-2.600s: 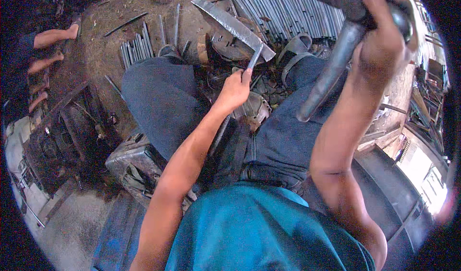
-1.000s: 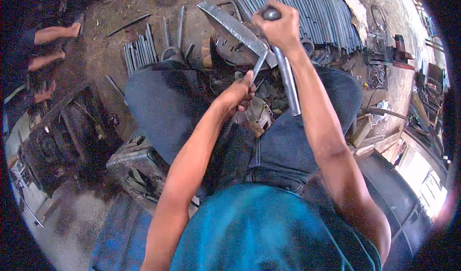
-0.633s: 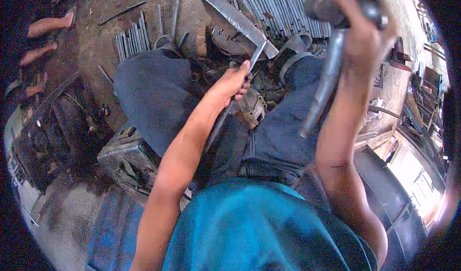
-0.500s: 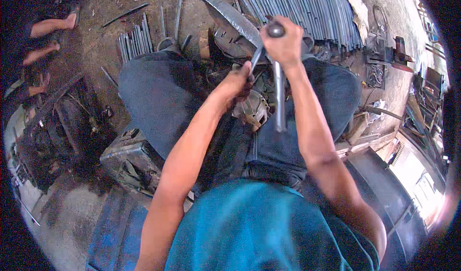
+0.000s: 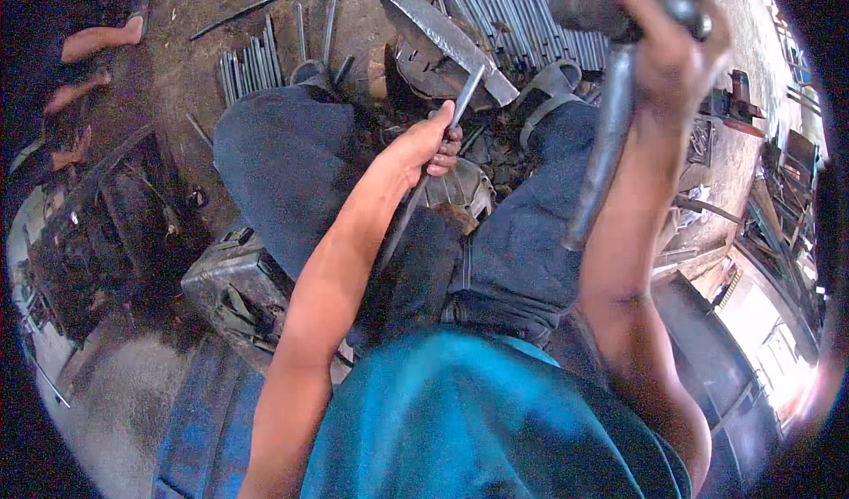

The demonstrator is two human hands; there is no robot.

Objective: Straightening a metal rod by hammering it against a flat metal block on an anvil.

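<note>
My left hand [image 5: 429, 148] is wrapped round a thin metal rod [image 5: 405, 220]. The rod slants up from between my thighs, and its far tip appears over the near end of a long flat steel bar [image 5: 424, 23]; whether they touch I cannot tell. That bar lies across a dark metal block [image 5: 420, 70]. Raised high at the right, my right hand [image 5: 674, 70] is closed on a hammer, blurred by motion. The hammer [image 5: 588, 11] has a dark, heavy head and a grey, pipe-like handle hanging down beside my forearm.
Many metal rods [image 5: 495, 13] lie in rows beyond the bar, and a smaller group of rods [image 5: 250, 70] is at the left. A worn metal box [image 5: 234, 282] stands by my left thigh. Another person's bare legs [image 5: 93, 44] show at far left. Scrap [image 5: 769, 207] leans at the right.
My right hand has swung the hammer up and to the right, away from the bar. The left hand has shifted slightly left and down, still gripping the rod.
</note>
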